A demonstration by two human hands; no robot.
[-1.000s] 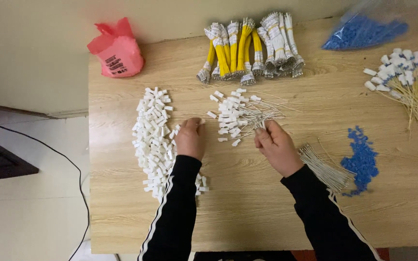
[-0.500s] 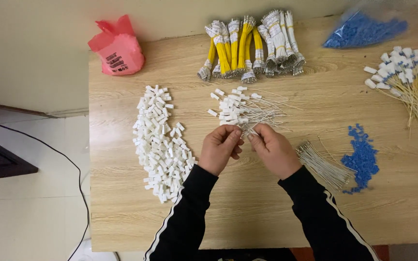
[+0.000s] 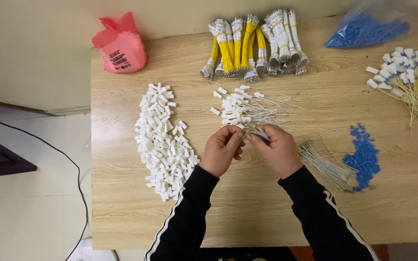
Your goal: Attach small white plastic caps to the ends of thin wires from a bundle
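Observation:
My left hand (image 3: 222, 150) and my right hand (image 3: 277, 150) meet over the middle of the wooden table (image 3: 247, 212). My left hand pinches a small white connector (image 3: 241, 134) at its fingertips. Thin white wires (image 3: 260, 133) stick out of my right hand's closed fingers toward the connector. Just beyond my hands lies a pile of white wires with connectors fitted (image 3: 247, 108). A long heap of loose white connectors (image 3: 163, 142) lies to the left of my left hand.
Bundles of yellow and white wires (image 3: 255, 46) lie at the far edge. A pink plastic bag (image 3: 120, 46) sits far left. To the right are a bare wire bundle (image 3: 325, 166), blue bits (image 3: 364, 157), a blue-filled bag (image 3: 364, 31), and yellow wires with connectors (image 3: 412, 82).
My left hand came away from the heap of loose connectors and moved right to meet my right hand. Both hands now work together at the table's middle.

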